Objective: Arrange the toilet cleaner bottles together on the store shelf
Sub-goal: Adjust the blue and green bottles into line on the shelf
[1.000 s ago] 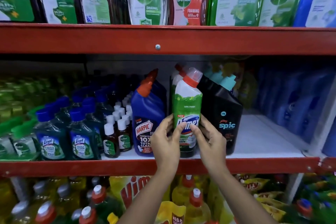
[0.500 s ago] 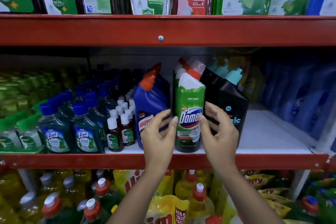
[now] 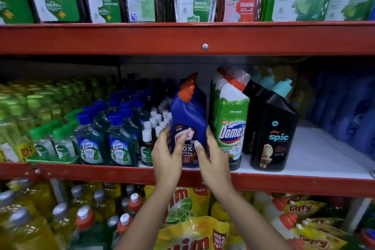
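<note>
Left hand (image 3: 165, 155) and right hand (image 3: 213, 155) now off the Domex, shifted left, both closed around the blue plastic Harpic bottle with orange angled cap (image 3: 187, 128). Upright at the red metal shelf (image 3: 284, 184) front, just beside green-and-white Domex bottle (image 3: 231, 128); black Spic bottle (image 3: 273, 132) rightmost, all 3 grouped.

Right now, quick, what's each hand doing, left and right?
Left hand: closed around the left side of the blue Harpic bottle.
Right hand: closed around that bottle's right side, thumb across its label.

Bare shelf (image 3: 316, 154) right of Spic bottle (image 3: 273, 128).
</note>
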Demonstrator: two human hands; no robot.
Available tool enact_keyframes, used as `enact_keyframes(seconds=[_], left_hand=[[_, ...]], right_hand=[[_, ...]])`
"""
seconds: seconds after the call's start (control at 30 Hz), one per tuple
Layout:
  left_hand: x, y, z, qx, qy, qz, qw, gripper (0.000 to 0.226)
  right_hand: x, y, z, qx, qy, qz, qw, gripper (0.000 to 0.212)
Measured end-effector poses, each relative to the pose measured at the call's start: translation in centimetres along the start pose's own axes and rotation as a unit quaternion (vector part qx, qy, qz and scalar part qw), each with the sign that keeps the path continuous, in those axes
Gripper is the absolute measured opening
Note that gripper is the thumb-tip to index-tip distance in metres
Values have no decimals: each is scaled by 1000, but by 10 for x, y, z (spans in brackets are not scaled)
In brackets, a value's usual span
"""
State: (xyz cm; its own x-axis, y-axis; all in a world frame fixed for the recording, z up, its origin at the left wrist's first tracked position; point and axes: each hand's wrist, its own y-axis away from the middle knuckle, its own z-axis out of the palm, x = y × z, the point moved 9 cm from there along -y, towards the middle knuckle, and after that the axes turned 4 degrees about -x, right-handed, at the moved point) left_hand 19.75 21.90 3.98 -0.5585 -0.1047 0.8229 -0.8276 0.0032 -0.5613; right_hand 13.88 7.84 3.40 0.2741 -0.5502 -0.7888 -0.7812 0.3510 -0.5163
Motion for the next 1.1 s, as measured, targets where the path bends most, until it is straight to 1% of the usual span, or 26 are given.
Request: enact_keyframes(seconds=[0.17,0.37,0.47,0.53,0.6,0.63,0.7,0.77,0.8,0.87,0.93,0.97,1.03,1.1], left_hand=[[3,1,-2,0,17,3,1000,39],[5,5,-7,-3,23,7,1000,35],[6,4,-7,-9,24,0,1000,38],[7,7,-5,-17,5,-4,1000,44],[12,16,-5,-5,-25,-4,1000,49],[18,22,-5,8,-27,7,1000,48],[37,36,0,20,-19,47,999,38],[49,45,18,-15,-21,72,997,32],[51,47,31,-48,-18,66,996,33],[44,49,60,-128,-23,37,991,42],[35,52,85,-200,-56,14,978,59],[32,54,94,-224,-69,5,972,67],[28,55,102,-242,-72,-22,967,78],[26,55,103,-238,-48,-49,969,79]], right_hand=[[-4,2,-1,10,18,1,1000,55],[-2,6,-1,4,17,-3,1000,57],[-1,6,0,-13,7,-3,1000,61],[-1,9,-3,-15,-15,-8,1000,63],[-4,18,-17,11,-30,-22,999,58],[-7,24,-28,39,-26,-37,998,54],[-11,37,-54,115,-9,-73,991,45],[-4,42,-75,167,-3,-83,982,42],[2,40,-81,170,-5,-76,983,43],[15,33,-84,138,-7,-44,989,50],[25,25,-81,77,-6,-14,997,56],[28,22,-77,41,-5,-1,999,57],[32,17,-72,-13,1,20,1000,58],[34,15,-71,-40,2,32,999,59]])
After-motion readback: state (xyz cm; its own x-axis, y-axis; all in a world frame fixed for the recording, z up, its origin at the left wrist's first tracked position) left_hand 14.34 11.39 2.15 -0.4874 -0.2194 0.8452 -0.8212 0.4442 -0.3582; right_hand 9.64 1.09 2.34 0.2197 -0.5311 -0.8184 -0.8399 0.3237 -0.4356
